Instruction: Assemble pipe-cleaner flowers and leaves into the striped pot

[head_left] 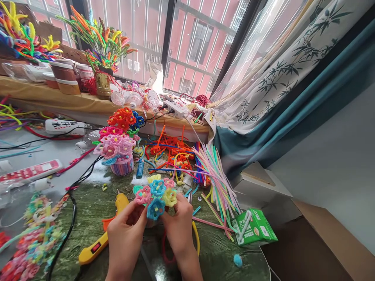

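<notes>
Both my hands hold a small bouquet of pipe-cleaner flowers in pink, blue, yellow and teal, just above the green table. My left hand grips it from the left, fingers curled round its base. My right hand pinches it from the right, near the yellow flower. A yellow glue gun lies under my left hand, its nozzle pointing toward the bouquet.
A finished pink and orange flower pot stands behind. Loose pipe cleaners fan out to the right beside a green carton. A black cable runs down the left. Colourful flower chains lie at lower left. The windowsill is cluttered.
</notes>
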Demonstrator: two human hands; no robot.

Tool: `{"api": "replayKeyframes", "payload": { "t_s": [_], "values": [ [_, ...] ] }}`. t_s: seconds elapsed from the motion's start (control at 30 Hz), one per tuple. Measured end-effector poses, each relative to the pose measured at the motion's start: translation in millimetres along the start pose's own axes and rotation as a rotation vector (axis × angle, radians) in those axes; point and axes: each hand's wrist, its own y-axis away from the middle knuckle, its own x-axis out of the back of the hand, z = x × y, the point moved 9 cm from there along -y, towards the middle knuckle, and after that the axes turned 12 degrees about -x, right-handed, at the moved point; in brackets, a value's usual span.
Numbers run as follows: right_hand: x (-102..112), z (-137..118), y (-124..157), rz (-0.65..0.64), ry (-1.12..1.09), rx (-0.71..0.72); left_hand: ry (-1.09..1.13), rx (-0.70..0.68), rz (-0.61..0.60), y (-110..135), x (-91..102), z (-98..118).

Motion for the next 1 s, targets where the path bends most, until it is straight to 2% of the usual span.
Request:
{"api": "replayKeyframes", "payload": {
  "t_s": [0.23,0.5,0.77,0.87,1.0],
  "values": [
    [-4,7,-2,0.0,0.014,-0.111,0.035,0.01,-0.01,1,-3.6,1],
    [-4,1,-5,-0.011,0.041,-0.141,0.024,-0.025,-0.009,0,-0.5,-1],
    [-7,-1,-4,-0.007,0.098,-0.117,0.029,-0.041,-0.031,1,-6.2,3],
    [-2,0,-6,0.008,0.113,-0.134,0.005,-0.075,-0.047,-1,-2.7,4],
    [10,3,0,-0.046,0.027,-0.098,-0.118,-0.169,-0.099,-15,11.1,8]
  ]
}}
